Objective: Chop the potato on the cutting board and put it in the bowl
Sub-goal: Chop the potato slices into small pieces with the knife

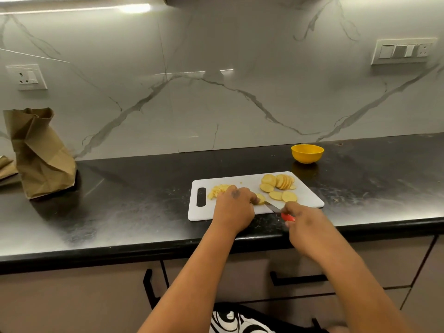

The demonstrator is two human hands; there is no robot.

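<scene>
Red-handled knife [280,211] in right hand [302,218]; left hand [234,206] pinches potato slice [260,199].

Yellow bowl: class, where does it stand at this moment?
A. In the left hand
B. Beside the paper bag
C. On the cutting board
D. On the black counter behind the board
D: the yellow bowl stands on the black counter, behind the white cutting board and apart from it.
</scene>
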